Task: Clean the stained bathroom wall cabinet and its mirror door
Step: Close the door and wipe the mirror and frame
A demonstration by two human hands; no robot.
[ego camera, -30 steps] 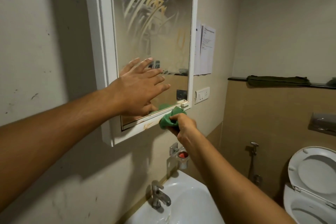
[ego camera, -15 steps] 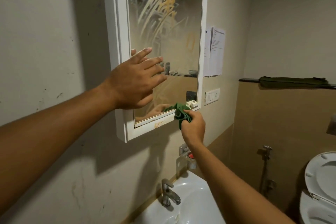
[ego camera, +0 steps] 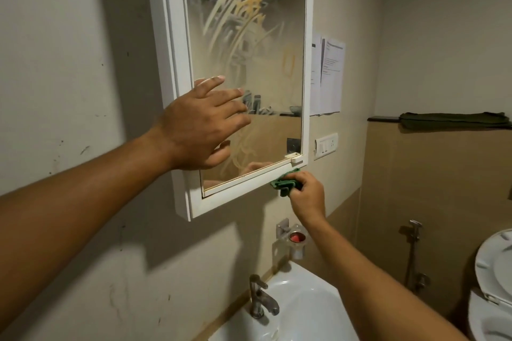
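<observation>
The white-framed rectangular wall cabinet (ego camera: pixel 177 69) hangs on the scuffed beige wall, directly under both your hands. Its mirror door (ego camera: pixel 249 63) is glass, smeared with yellowish swirling streaks across the upper half, above your left fingertips; the lower glass reflects a brown tiled band.

Your left hand (ego camera: pixel 199 133) reaches in with the arm extended from the lower left, palm flat toward the mirror at its lower left corner, fingers spread and straight; it grips nothing. Whether the palm actually presses the glass cannot be told.

Your right hand (ego camera: pixel 307 195) comes up from the lower right, wrist bent upward, fingers curled tight around a crumpled green cloth (ego camera: pixel 286 184). The cloth touches the underside of the frame's lower right corner, just beside a small white plastic latch (ego camera: pixel 295 157).

Below your right forearm sits a glossy white ceramic basin (ego camera: pixel 293 310) with a dull metal tap (ego camera: pixel 260 302). Between the basin and your right hand, a clear wall-mounted holder (ego camera: pixel 295 241) contains something red.
</observation>
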